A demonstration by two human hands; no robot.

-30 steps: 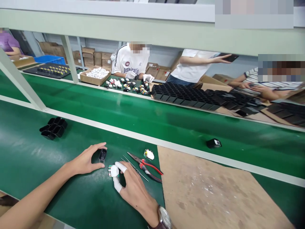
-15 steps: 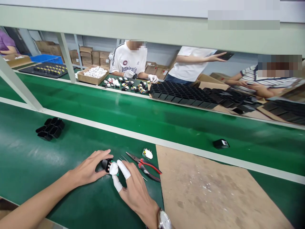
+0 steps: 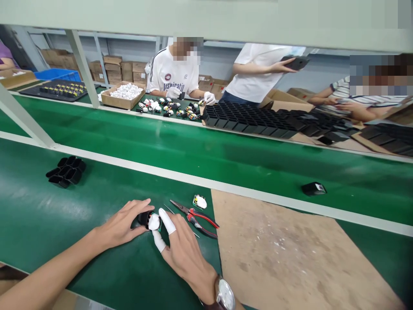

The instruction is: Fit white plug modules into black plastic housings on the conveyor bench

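Observation:
In the head view, my left hand (image 3: 124, 224) grips a small black plastic housing (image 3: 143, 219), lying on its side on the green bench. A circuit board with a white blob of filler (image 3: 154, 221) sits partly inside the housing's mouth. My right hand (image 3: 183, 245), with white finger cots on thumb and forefinger, pinches the board's outer end. Just right of it lie red-and-black long-nose pliers (image 3: 193, 217) and a thin metal rod (image 3: 195, 234), partly hidden by the hand. Another circuit board with white filler (image 3: 200, 201) rests beyond the pliers.
A cluster of black housings (image 3: 66, 171) stands at left. Brown cardboard (image 3: 290, 249) covers the bench at right. One black housing (image 3: 313, 188) lies on the green belt (image 3: 180, 142). Across it, co-workers sit or stand behind rows of housings (image 3: 248, 118). A slanted frame post (image 3: 26, 114) rises at left.
The board sits slightly deeper in the housing, my right hand close behind it. The lone housing on the belt has moved right. The view has tilted slightly down.

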